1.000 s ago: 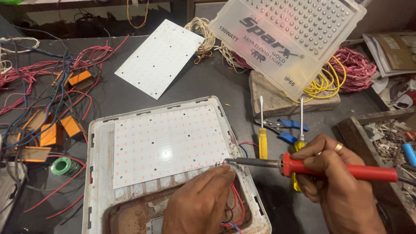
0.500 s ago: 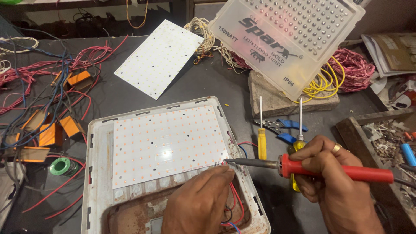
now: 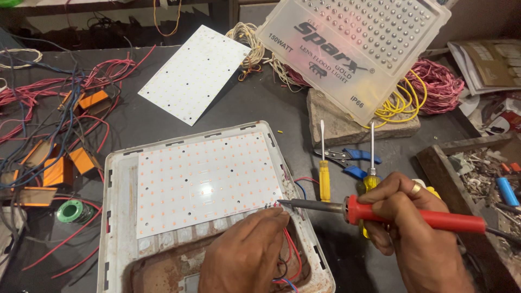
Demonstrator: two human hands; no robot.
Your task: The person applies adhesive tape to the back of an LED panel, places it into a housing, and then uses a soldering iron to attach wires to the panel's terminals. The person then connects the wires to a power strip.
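Right hand (image 3: 418, 233) is closed around the red handle of a soldering iron (image 3: 380, 213), pen-style grip, ring on one finger. The iron lies nearly level, tip pointing left and meeting the lower right corner of the white LED board (image 3: 206, 179) — right where the left hand's fingertips (image 3: 279, 215) are. Left hand (image 3: 249, 252) comes up from the bottom edge, fingers curled and pinched down at that same corner; it seems to press thin wires (image 3: 290, 255) against the board, but what exactly is between the fingers cannot be told. Red, black and blue wires run out from under that hand into the housing.

The board sits inside a pale grey lamp housing (image 3: 116, 217), rusty brown floor showing at its near end. The housing rests on a dark workbench (image 3: 255, 108).

Just right of the housing: two yellow-handled screwdrivers (image 3: 324, 173), shafts pointing away from the person, and blue-handled pliers (image 3: 353, 160) between them. Behind, a stone block (image 3: 336, 125) props a tilted clear lens cover (image 3: 353, 49). A second white LED board (image 3: 195, 73) lies flat further back. Left side — tangled red and blue wires (image 3: 65, 92), orange blocks (image 3: 57, 171), a green solder spool (image 3: 71, 210). Far right, a wooden tray of scrap bits (image 3: 477, 168).
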